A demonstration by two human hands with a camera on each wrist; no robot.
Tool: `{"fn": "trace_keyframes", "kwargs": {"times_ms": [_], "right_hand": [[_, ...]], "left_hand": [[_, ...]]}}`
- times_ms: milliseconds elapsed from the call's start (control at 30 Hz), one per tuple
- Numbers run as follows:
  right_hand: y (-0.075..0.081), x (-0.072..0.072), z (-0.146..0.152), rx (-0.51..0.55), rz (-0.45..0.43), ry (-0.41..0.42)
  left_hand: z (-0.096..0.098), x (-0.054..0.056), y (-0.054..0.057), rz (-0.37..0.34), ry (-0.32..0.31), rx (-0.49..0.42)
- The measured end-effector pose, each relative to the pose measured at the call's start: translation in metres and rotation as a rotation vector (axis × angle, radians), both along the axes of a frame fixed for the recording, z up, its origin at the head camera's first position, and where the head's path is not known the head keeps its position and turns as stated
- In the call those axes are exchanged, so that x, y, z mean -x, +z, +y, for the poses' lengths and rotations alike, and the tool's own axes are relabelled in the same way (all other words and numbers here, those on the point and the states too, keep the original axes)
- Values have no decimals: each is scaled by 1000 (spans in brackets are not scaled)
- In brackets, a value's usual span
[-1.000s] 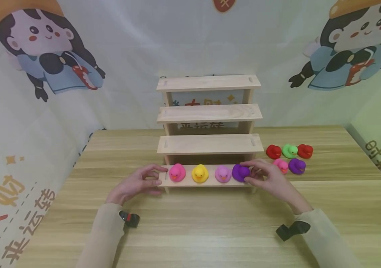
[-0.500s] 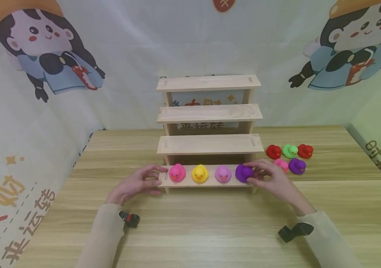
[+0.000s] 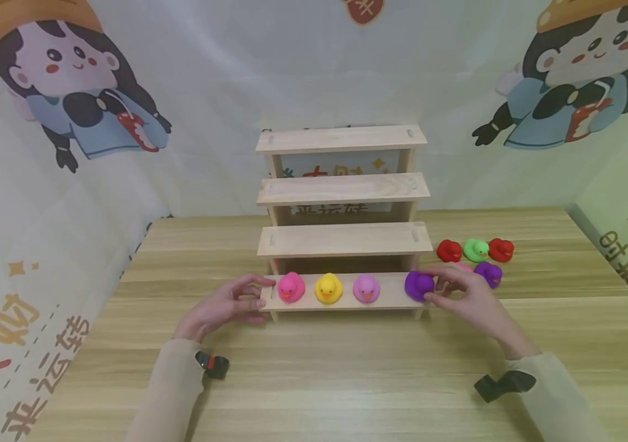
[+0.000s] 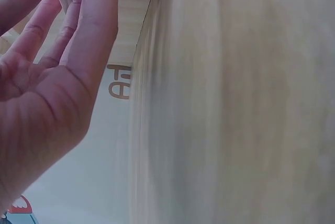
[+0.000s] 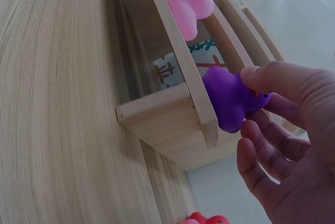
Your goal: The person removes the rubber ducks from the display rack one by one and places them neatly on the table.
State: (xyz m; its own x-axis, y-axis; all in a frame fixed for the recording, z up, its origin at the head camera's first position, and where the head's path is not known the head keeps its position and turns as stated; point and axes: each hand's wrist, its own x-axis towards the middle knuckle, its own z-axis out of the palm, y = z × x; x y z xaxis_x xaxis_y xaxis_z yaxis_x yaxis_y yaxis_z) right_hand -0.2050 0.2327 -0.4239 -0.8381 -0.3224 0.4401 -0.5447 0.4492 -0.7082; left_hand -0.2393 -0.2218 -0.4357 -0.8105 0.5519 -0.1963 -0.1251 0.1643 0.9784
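1. Four ducks on the bottom shelf (image 3: 393, 293): pink duck (image 3: 291, 287), yellow duck (image 3: 328, 288), lilac duck (image 3: 366, 288), then the purple duck (image 3: 417, 286) at the right end, gap before it.
2. Right grip (image 3: 471, 299) has the purple duck pinched, thumb and fingers; left grip (image 3: 225, 307) has the shelf's left end between its fingers.
3. Looks like the spacing-out step to me.
4. Next move probably calls for letting go gently so the purple duck doesn't tip, left grip steadying the shelf.

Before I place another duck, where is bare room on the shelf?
The upper three boards are bare. On the lowest board, room lies between the lilac duck and the purple duck in the right hand. Crowded: both ends.
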Motion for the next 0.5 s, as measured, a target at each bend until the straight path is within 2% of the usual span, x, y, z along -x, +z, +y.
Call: {"fn": "trace_keyframes", "kwargs": {"times_ms": [300,500], "right_hand": [[-1,-3,19,-15,-37,-67],[-1,-6,31,1,-18,-84]], "left_hand": [[-1,-1,-1,18,7,20],[-1,0,-2,18,5,25]]}}
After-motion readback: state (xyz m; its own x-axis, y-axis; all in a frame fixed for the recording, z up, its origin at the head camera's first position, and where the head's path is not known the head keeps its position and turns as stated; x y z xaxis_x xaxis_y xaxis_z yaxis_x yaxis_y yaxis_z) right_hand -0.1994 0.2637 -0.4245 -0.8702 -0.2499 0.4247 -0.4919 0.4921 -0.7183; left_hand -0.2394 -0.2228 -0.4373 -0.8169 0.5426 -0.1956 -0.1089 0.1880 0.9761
